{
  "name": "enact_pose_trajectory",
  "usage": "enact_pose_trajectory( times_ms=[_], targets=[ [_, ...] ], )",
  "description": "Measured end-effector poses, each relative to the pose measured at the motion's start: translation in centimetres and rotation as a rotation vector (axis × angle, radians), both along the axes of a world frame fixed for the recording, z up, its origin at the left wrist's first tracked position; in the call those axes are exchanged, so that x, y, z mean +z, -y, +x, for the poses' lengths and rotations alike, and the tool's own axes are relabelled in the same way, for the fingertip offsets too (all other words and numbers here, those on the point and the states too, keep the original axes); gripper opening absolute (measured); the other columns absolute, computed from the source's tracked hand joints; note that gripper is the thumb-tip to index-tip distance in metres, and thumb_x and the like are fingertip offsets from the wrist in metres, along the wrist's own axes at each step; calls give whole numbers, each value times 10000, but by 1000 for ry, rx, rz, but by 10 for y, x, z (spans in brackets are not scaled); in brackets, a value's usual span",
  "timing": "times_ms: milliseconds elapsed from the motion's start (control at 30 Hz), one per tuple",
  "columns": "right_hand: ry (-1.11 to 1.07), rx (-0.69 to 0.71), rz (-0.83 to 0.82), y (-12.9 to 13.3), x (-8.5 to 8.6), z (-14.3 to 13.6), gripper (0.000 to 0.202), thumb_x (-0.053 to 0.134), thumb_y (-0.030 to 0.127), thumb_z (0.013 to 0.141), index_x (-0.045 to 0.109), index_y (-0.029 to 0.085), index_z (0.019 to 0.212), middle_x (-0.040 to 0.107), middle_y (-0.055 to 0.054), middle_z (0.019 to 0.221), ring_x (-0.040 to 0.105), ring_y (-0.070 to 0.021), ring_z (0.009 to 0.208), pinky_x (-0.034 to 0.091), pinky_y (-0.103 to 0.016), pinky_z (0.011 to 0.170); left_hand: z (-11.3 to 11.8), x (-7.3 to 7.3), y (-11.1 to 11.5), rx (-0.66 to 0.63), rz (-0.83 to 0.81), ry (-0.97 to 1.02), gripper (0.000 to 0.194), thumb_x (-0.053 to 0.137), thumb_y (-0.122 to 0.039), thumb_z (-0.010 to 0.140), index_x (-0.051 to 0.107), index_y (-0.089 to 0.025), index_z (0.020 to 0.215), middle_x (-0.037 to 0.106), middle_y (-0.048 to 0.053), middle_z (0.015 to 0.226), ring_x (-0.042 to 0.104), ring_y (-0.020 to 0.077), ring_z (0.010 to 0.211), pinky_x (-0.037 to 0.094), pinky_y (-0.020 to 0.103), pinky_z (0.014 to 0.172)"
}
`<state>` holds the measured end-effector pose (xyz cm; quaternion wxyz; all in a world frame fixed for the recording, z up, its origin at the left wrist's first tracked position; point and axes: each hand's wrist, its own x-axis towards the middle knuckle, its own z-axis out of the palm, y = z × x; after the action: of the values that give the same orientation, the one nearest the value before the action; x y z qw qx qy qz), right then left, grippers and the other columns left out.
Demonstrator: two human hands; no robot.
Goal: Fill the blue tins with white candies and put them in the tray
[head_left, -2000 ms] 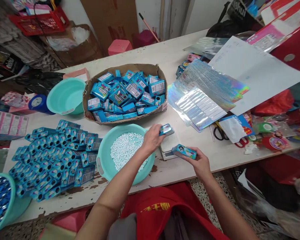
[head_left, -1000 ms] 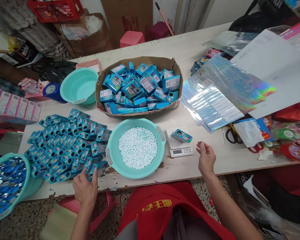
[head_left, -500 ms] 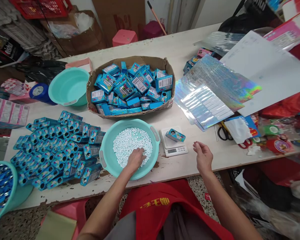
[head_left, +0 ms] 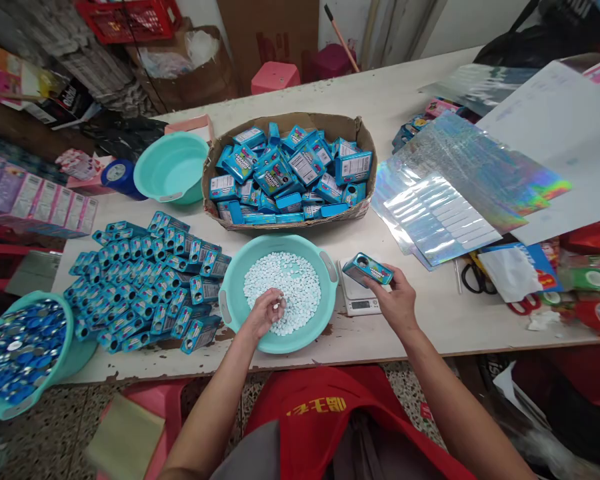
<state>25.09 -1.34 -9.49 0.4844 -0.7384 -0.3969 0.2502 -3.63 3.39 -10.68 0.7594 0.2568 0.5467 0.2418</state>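
My left hand (head_left: 266, 313) is just above the small white tablets (head_left: 303, 293) in a turquoise basin (head_left: 286, 345). Its fingers are curled closed, with a few tablets showing at the fingertips. My right hand (head_left: 398, 303) grips one end of a small blue box (head_left: 367, 269), which has a round hole in its top. That box is tilted over a white digital scale (head_left: 363, 307), partly covering it; whether it touches the scale I cannot tell. To the left, many similar blue boxes (head_left: 153, 280) stand packed together, their holes facing up.
Behind the basin, a cardboard carton (head_left: 290, 223) holds a heap of blue boxes. Another turquoise basin (head_left: 173, 167) is at the back left, and a tub of blue, shiny discs (head_left: 25, 347) at the left edge. Shiny sheets (head_left: 440, 213) and scissors (head_left: 477, 277) lie to the right.
My right hand has moved to the blue box on the scale, taken hold of it and raised it. The left hand has lifted from among the tablets. The whole view has shifted right.
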Motion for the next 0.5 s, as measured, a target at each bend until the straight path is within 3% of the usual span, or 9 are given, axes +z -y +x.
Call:
enact_pose_trajectory(
  times_ms=[100,167,300,367,500],
  targets=[
    [121,185,63,3,34,-21,374,703,439,739,609,216,1025,642,-39,928,605,-206,837,494,-363,791,1,26,-11,-154,113,-111,341,597,-479,727,422,-186,714,487,-40,594,345,47,396,197,199,389],
    [150,307,82,4,49,-37,344,686,421,769,600,227,1039,644,-44,955,611,-208,858,499,-349,785,4,53,-18,-295,301,-209,278,523,-446,807,461,-181,752,476,-41,605,374,60,438,262,201,431],
    [163,456,61,1,47,-69,307,658,412,799,591,232,1039,644,-55,968,617,-227,898,499,-355,785,14,104,-25,-537,829,-492,129,437,-275,883,538,-196,869,546,4,819,522,125,732,410,246,659],
    [170,513,50,-1,38,-81,289,642,409,809,593,235,1035,647,-61,975,616,-241,921,495,-371,792,20,113,-25,-669,1012,-617,152,407,-190,887,558,-195,903,550,31,930,527,155,862,424,278,757],
    [150,569,28,-3,27,-96,270,635,377,811,595,237,1038,650,-57,970,616,-245,916,491,-382,787,21,106,-21,-859,1132,-684,258,361,-92,877,560,-198,1003,564,52,994,531,180,957,441,298,810]
  ],
)
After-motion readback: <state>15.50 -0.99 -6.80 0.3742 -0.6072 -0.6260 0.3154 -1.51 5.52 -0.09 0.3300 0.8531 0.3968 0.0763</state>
